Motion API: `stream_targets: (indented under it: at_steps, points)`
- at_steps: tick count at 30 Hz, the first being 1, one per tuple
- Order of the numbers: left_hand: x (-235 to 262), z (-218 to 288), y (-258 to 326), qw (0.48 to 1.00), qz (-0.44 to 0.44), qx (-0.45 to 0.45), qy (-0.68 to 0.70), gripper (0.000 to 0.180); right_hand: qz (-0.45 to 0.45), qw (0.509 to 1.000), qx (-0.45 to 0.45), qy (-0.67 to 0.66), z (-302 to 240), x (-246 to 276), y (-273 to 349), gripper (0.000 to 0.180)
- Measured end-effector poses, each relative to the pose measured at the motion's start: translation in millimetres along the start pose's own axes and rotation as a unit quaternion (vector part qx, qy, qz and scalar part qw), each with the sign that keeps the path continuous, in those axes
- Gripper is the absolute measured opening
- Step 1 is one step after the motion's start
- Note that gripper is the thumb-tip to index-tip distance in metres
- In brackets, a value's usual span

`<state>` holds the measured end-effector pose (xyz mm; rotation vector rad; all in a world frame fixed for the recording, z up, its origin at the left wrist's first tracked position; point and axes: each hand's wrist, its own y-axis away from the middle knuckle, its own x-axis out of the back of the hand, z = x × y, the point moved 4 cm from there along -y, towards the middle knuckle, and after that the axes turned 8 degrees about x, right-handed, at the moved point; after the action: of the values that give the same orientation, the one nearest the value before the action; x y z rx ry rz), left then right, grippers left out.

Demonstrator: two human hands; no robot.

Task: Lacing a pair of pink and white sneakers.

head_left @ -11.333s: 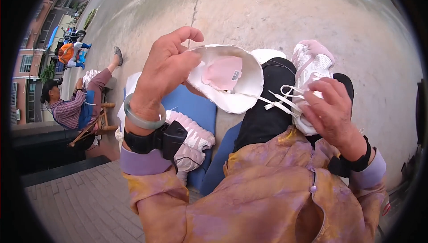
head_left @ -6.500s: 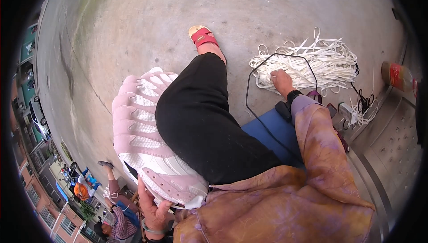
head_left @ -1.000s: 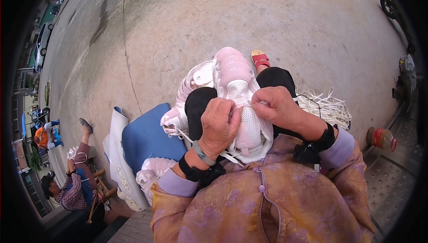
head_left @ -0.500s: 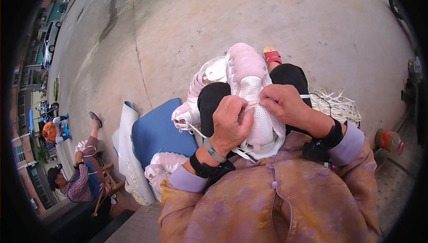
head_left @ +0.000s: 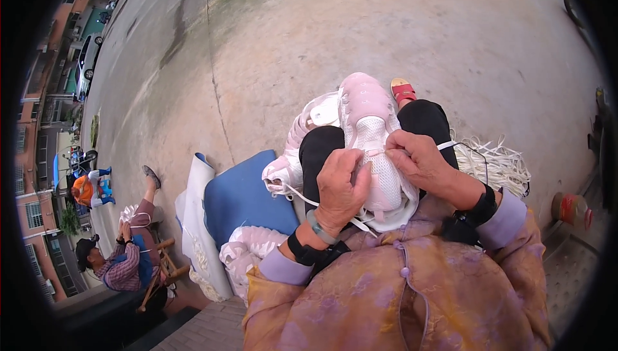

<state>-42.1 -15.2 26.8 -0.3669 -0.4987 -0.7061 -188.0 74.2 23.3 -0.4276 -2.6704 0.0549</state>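
Observation:
A pink and white sneaker [head_left: 370, 103] lies across my lap between my black-trousered knees, its toe pointing away from me. My left hand [head_left: 344, 182] is closed in a pinch at the left side of the padded tongue [head_left: 385, 177]. Opposite it, my right hand [head_left: 418, 158] pinches at the tongue's right side, close to a small pink loop. White shoelace [head_left: 445, 146] shows past my right hand, and more lace trails below my left wrist. The bit of lace between the fingertips is mostly hidden. Beyond my left knee rests another pink and white sneaker [head_left: 283, 174].
At my right lies a heap of white laces [head_left: 499, 163], with a plastic bottle [head_left: 571, 211] beyond. To the left are a blue sheet [head_left: 241, 193] and more pink sneakers [head_left: 248, 251]. Farther left, a seated person [head_left: 125, 261] holds something whitish.
The whole view has shifted a little, so everything sits slightly lower and farther right. Both hands stay pinched at the tongue, with barely any movement of the fingers.

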Motion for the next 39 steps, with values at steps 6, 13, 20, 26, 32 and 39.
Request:
stream_targets:
  at_steps: [6,13,20,26,32,39]
  points:
    - [-4,-2,4,0.999,0.040,-0.016,0.004,0.014,0.047,0.994,0.062,0.076,-6,-16,-4,0.008]
    - [-9,-8,8,0.997,0.071,0.004,0.017,0.020,0.044,0.969,0.131,0.205,-30,-6,25,0.038]
    - [-17,-3,3,0.993,0.115,-0.030,-0.014,0.016,0.062,0.944,0.229,0.232,-5,-10,37,0.063]
    - [-23,4,2,0.994,0.089,-0.033,-0.047,0.019,0.053,0.931,0.262,0.248,4,-5,41,0.059]
    - [-16,-1,2,0.999,0.001,0.019,0.049,0.020,-0.004,0.906,0.310,0.289,-40,27,31,0.061]
    - [-1,4,-3,0.999,0.015,0.013,0.036,0.013,0.094,0.883,0.451,0.088,-131,70,-5,0.053]
